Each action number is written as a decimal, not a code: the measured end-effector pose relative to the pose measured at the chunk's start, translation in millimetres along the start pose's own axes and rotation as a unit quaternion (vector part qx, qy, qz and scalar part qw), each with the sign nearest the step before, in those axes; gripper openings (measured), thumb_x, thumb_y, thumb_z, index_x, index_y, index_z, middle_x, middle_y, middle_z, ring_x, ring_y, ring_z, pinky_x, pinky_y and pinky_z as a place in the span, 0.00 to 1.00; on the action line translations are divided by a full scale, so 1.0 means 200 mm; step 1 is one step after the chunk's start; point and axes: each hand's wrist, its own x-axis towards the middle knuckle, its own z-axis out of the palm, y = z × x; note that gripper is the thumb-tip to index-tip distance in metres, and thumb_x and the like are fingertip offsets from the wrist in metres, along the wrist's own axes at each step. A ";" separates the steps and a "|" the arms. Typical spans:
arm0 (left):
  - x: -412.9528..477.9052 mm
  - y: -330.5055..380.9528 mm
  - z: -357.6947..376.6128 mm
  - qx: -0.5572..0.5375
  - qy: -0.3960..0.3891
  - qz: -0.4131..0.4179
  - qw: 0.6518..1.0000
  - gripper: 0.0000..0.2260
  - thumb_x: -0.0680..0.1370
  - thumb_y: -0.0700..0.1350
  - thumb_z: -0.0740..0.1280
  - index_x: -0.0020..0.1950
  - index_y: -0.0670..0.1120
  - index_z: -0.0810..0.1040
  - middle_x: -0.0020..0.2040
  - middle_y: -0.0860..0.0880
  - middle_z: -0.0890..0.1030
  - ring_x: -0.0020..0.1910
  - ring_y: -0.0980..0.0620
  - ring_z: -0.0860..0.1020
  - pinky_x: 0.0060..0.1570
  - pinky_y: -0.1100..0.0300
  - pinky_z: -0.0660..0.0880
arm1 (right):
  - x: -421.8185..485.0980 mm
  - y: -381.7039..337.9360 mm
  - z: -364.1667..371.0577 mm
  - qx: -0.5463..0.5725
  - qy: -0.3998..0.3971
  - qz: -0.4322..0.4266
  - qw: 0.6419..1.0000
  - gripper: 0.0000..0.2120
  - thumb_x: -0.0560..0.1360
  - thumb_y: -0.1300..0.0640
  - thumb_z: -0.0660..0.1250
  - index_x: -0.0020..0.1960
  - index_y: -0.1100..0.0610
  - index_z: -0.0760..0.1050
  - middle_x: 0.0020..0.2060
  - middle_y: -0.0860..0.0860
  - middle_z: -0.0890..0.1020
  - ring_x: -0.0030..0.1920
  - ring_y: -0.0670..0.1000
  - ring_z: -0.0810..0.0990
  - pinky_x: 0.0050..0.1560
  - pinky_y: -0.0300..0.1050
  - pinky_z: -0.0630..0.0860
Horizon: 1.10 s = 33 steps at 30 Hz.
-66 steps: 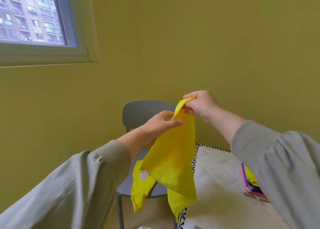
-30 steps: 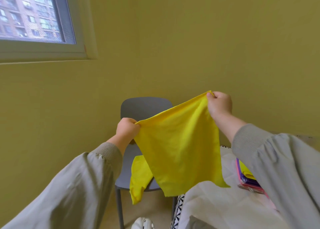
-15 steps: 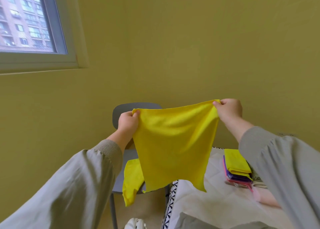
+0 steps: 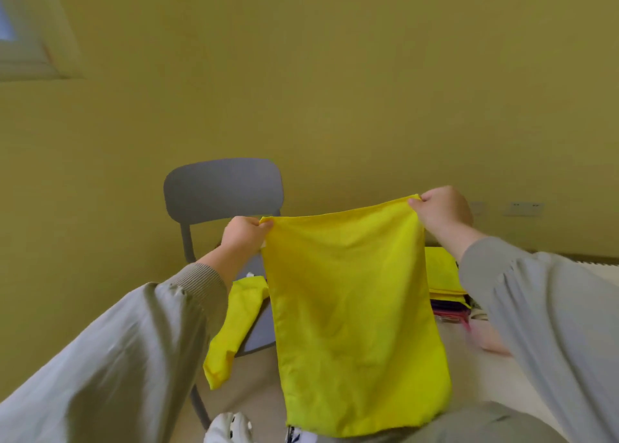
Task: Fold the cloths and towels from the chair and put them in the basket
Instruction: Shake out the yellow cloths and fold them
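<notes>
Fingers (image 4: pixel 260 225) of the left hand (image 4: pixel 244 235) are curled and pinch the upper left corner of a bright yellow rectangular fabric cloth (image 4: pixel 351 308). The fingers (image 4: pixel 415 204) of the right hand (image 4: pixel 443 210) pinch the upper right corner in the same manner. The cloth hangs flat between both hands, with its top edge stretched, the right corner slightly higher and the lower edge free. Behind it a grey plastic chair with a rounded backrest (image 4: pixel 222 188) stands against an olive-yellow wall (image 4: pixel 335 74). A second yellow cloth (image 4: pixel 234 325) is draped over the edge of the chair seat and hangs down. To the right, partly hidden by the held cloth, a stack of folded cloths (image 4: pixel 442 272) lies on a white surface (image 4: pixel 475 375): yellow on top, purple and pink below. A blurred pink item just beside the stack cannot be identified.
</notes>
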 end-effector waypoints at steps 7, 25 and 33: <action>0.24 -0.17 0.38 0.214 -0.035 -0.011 0.976 0.16 0.79 0.53 0.62 0.41 0.43 0.78 0.36 0.45 0.79 0.32 0.47 0.76 0.30 0.60 0.71 | 0.19 0.29 0.41 -0.008 -0.057 0.064 0.996 0.22 0.76 0.54 0.66 0.26 0.58 0.66 0.26 0.58 0.71 0.33 0.59 0.72 0.31 0.44 0.64; 0.50 -0.19 0.83 -0.462 -0.151 -0.274 0.830 0.18 0.84 0.45 0.51 0.72 0.40 0.66 0.70 0.43 0.71 0.68 0.45 0.70 0.66 0.51 0.65 | 0.42 0.47 0.87 0.279 -0.183 0.249 0.909 0.17 0.82 0.58 0.49 0.68 0.60 0.66 0.61 0.61 0.77 0.61 0.57 0.77 0.56 0.49 0.73; 0.36 -0.25 0.85 -0.485 -0.090 -0.285 0.822 0.12 0.82 0.49 0.59 0.60 0.44 0.75 0.62 0.44 0.74 0.57 0.45 0.76 0.57 0.54 0.74 | 0.28 0.53 0.81 0.303 -0.099 0.253 0.913 0.07 0.77 0.54 0.58 0.50 0.56 0.72 0.47 0.58 0.81 0.39 0.54 0.82 0.36 0.42 0.74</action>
